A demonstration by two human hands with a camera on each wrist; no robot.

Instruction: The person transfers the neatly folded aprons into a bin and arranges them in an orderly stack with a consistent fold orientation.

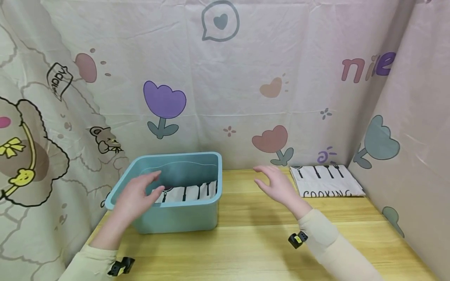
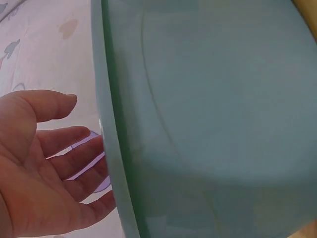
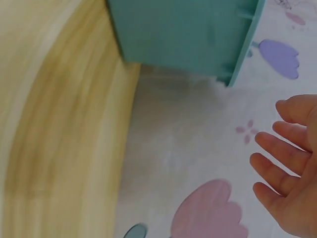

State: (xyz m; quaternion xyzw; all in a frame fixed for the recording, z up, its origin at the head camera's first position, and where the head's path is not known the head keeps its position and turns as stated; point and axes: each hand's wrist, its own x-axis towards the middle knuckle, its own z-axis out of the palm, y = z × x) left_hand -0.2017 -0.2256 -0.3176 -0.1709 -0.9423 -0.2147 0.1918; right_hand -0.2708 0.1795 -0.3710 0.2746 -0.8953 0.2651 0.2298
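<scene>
Two hands (image 1: 135, 195) (image 1: 277, 187), one bin (image 1: 183, 220), two cloths (image 1: 186, 193) (image 1: 325, 181)

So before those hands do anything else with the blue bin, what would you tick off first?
1. Left hand free: ok, fingers relaxed, holding nothing, over the blue bin at its near left rim.
2. Right hand free: ok, open in the air above the wooden table, between the bin and the folded cloth on the table.
3. Bin upright and flat on the table: ok.
4. Bin contents: a folded white cloth with black stripes lies inside; whether anything is under it, cannot tell.
5. Cloth on the table neatly folded: ok, by the back right corner.
</scene>
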